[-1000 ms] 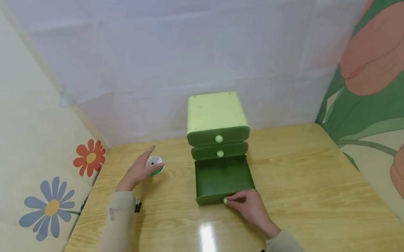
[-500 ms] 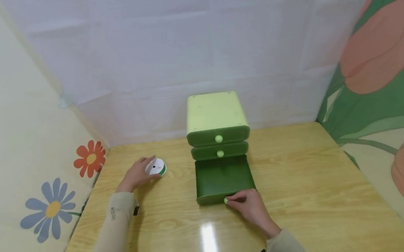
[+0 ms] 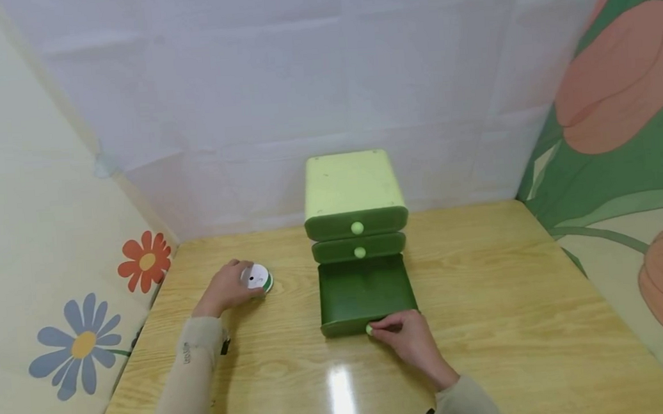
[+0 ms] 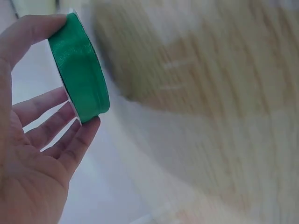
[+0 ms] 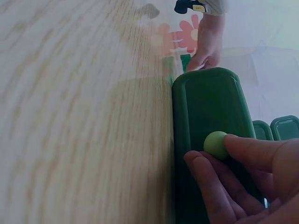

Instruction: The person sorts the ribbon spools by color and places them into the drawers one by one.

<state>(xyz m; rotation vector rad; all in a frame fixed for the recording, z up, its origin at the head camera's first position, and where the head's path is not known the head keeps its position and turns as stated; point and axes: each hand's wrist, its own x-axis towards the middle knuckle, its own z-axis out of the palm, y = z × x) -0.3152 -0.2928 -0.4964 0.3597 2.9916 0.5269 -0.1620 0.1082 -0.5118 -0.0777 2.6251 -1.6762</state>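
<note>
A spool of green ribbon with white sides sits at the left of the head view. My left hand grips its rim between thumb and fingers. Whether the ribbon spool touches the table is hard to tell. On the right, my right hand pinches the pale green round knob of the bottom drawer. That dark green drawer stands pulled out from a small chest with a pale green top, and nothing shows inside it. The two drawers above are pushed in.
A wood-grain table carries everything. White cloth hangs behind the chest. Walls with painted flowers flank the table on both sides. A bright reflection lies on the table's near part.
The left thumb and fingers have closed in around the ribbon spool, and the spool has tilted slightly. My right hand and the pulled-out drawer stay in place.
</note>
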